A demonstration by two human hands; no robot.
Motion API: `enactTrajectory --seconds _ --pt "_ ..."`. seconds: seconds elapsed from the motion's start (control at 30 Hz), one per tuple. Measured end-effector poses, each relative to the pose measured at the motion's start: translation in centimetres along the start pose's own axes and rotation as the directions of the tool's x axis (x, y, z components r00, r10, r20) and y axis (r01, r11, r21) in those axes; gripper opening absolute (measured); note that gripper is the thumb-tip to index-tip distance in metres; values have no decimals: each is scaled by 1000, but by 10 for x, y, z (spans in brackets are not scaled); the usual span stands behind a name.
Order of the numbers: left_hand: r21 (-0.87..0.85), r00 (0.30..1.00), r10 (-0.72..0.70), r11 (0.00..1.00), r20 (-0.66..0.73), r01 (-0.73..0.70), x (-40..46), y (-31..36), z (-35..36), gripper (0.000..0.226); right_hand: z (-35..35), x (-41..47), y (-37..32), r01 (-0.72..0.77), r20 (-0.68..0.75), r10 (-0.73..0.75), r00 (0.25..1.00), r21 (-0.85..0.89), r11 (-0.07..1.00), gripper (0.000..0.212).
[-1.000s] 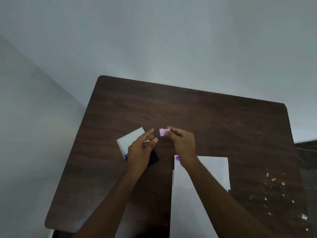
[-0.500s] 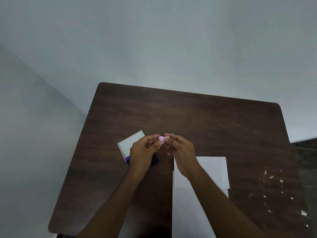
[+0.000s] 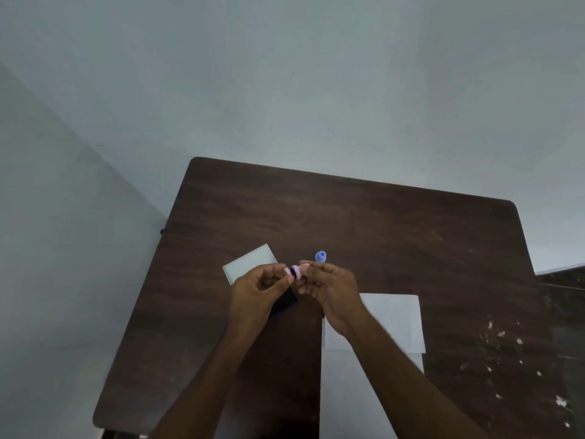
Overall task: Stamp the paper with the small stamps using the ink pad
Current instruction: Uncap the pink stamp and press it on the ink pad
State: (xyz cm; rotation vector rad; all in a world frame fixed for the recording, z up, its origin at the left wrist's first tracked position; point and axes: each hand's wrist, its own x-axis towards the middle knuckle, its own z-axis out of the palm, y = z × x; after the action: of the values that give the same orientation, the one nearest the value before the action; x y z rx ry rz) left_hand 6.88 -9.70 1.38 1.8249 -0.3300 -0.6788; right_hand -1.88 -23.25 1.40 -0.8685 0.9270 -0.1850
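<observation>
Both hands meet above the dark wooden table (image 3: 380,223). My left hand (image 3: 258,291) pinches one pink piece of a small pink stamp (image 3: 295,271), and my right hand (image 3: 329,288) pinches the other piece; a dark gap shows between the two pieces. A small blue stamp (image 3: 320,256) stands on the table just behind my right hand. The dark ink pad (image 3: 285,302) lies under my left hand, mostly hidden, with its white lid (image 3: 250,263) behind it. White paper (image 3: 395,318) lies to the right under my right forearm.
White flecks (image 3: 500,337) dot the table's right side. A second white sheet (image 3: 345,391) reaches down to the near edge. Pale walls stand behind and to the left of the table.
My left hand rose from the ink pad to join my right hand on the pink stamp, and the stamp now shows two pieces slightly apart. The blue stamp has come into view.
</observation>
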Motion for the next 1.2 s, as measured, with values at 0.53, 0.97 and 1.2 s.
enactTrajectory --seconds 0.53,0.97,1.2 --pt "227 961 -148 953 -233 202 -25 -93 -67 30 19 -18 18 -383 336 262 905 374 845 36" --pt "616 954 99 781 -285 103 -27 -117 -64 35 27 -26 16 -426 395 257 882 434 794 37" --pt "337 964 111 941 -242 -24 -33 -66 -53 24 28 -24 18 -437 397 267 878 439 785 43"
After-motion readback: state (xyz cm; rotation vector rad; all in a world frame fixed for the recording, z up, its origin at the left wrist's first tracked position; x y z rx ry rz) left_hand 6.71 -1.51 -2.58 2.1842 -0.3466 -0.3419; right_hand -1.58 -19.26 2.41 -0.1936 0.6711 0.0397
